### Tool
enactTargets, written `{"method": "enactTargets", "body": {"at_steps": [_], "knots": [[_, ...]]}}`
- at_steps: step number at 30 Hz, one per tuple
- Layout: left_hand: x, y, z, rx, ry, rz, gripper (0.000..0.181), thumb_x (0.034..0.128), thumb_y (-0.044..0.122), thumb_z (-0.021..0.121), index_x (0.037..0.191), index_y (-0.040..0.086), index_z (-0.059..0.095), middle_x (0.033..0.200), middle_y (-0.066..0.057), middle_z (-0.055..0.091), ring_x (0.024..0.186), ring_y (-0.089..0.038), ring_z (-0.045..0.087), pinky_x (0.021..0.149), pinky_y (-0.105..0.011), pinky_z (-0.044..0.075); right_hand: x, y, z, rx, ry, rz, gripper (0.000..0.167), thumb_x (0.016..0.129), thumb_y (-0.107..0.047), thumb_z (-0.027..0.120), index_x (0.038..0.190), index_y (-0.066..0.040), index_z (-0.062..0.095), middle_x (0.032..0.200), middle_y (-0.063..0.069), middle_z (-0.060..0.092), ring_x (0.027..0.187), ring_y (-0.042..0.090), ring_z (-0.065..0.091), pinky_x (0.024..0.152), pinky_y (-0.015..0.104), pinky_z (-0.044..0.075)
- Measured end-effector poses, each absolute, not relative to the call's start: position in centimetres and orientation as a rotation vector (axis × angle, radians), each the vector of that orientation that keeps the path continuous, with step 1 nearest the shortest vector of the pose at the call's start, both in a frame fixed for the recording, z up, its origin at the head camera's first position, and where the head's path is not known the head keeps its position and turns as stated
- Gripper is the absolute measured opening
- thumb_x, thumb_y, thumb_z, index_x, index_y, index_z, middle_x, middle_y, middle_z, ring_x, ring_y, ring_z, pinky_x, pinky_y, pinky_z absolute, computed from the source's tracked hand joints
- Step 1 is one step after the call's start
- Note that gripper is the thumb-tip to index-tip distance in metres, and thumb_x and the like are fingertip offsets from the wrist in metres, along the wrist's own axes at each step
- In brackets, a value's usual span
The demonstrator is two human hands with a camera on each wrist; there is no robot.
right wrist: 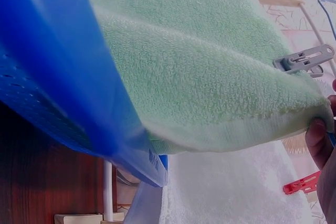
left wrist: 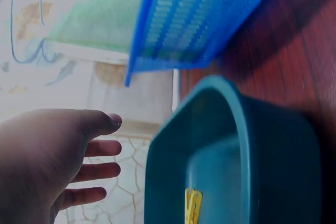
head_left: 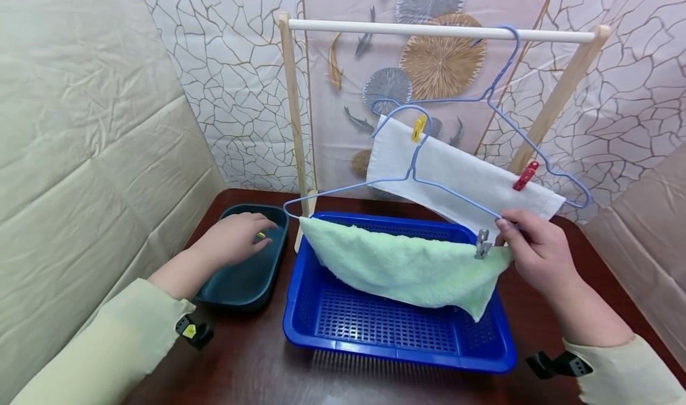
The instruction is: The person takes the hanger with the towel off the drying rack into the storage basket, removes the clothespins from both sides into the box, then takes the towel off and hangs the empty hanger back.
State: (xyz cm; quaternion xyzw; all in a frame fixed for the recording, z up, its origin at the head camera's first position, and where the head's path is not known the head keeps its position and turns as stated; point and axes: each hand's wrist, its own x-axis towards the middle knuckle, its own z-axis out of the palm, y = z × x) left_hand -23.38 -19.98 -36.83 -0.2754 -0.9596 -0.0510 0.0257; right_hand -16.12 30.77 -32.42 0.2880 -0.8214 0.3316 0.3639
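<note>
My right hand grips the right end of a blue wire hanger together with a corner of the light green towel. The towel hangs along the hanger's lower edge, over the basket. Beside those fingers a grey clothespin clips the towel near its right end. Over the dark teal bin at the left hovers my left hand, fingers apart and holding nothing. A yellow clothespin lies inside that bin, partly cut off in the left wrist view.
A blue perforated basket stands under the towel. Behind it rises a rack with a white bar and wooden posts. From the bar hangs another blue hanger with a white towel, held by yellow and red clothespins.
</note>
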Motion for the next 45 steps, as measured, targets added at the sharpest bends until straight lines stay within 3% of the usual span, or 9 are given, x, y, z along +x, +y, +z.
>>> {"method": "enactTargets", "body": {"at_steps": [6, 15, 24, 38, 45], "knots": [[-21.8, -18.9, -36.0, -0.905, -2.913, -0.134, 0.035, 0.0932, 0.027, 0.070, 0.125, 0.011, 0.068, 0.120, -0.009, 0.067, 0.107, -0.027, 0.065, 0.090, -0.046, 0.053, -16.1, 30.7, -32.5, 0.717, -2.119, 0.841, 0.006, 0.094, 0.002, 0.061, 0.091, 0.004, 0.066, 0.066, 0.007, 0.059, 0.064, -0.005, 0.049, 0.056, 0.015, 0.040], [-19.2, -16.9, -34.7, -0.976, -2.880, -0.186, 0.034, 0.0940, 0.030, 0.069, 0.124, 0.014, 0.069, 0.119, -0.005, 0.067, 0.109, -0.024, 0.063, 0.093, -0.046, 0.051, -16.2, 30.9, -32.8, 0.708, -2.122, 0.826, 0.007, 0.095, 0.001, 0.060, 0.092, 0.004, 0.065, 0.068, 0.007, 0.059, 0.065, -0.005, 0.049, 0.057, 0.015, 0.040], [-17.4, -15.0, -33.5, -1.083, -2.817, -0.222, 0.032, 0.0933, 0.031, 0.070, 0.122, 0.017, 0.070, 0.118, -0.001, 0.069, 0.106, -0.018, 0.064, 0.091, -0.039, 0.053, -16.2, 31.0, -33.0, 0.699, -2.129, 0.827, 0.006, 0.095, 0.001, 0.060, 0.092, 0.003, 0.065, 0.068, 0.007, 0.059, 0.065, -0.004, 0.048, 0.057, 0.015, 0.040], [-16.9, -12.1, -31.7, -1.145, -2.722, -0.257, 0.034, 0.0948, 0.034, 0.067, 0.125, 0.019, 0.068, 0.123, 0.001, 0.067, 0.116, -0.017, 0.060, 0.099, -0.040, 0.048, -16.0, 31.0, -32.9, 0.704, -2.124, 0.834, 0.006, 0.094, 0.002, 0.060, 0.092, 0.004, 0.066, 0.068, 0.008, 0.060, 0.066, -0.004, 0.049, 0.058, 0.013, 0.041], [-17.4, -10.1, -30.8, -1.167, -2.606, -0.294, 0.030, 0.0942, 0.032, 0.068, 0.122, 0.020, 0.070, 0.117, 0.004, 0.069, 0.109, -0.014, 0.063, 0.093, -0.036, 0.051, -15.9, 30.8, -32.8, 0.706, -2.118, 0.837, 0.006, 0.094, 0.001, 0.060, 0.092, 0.004, 0.066, 0.069, 0.008, 0.060, 0.066, -0.004, 0.049, 0.058, 0.014, 0.041]]}}
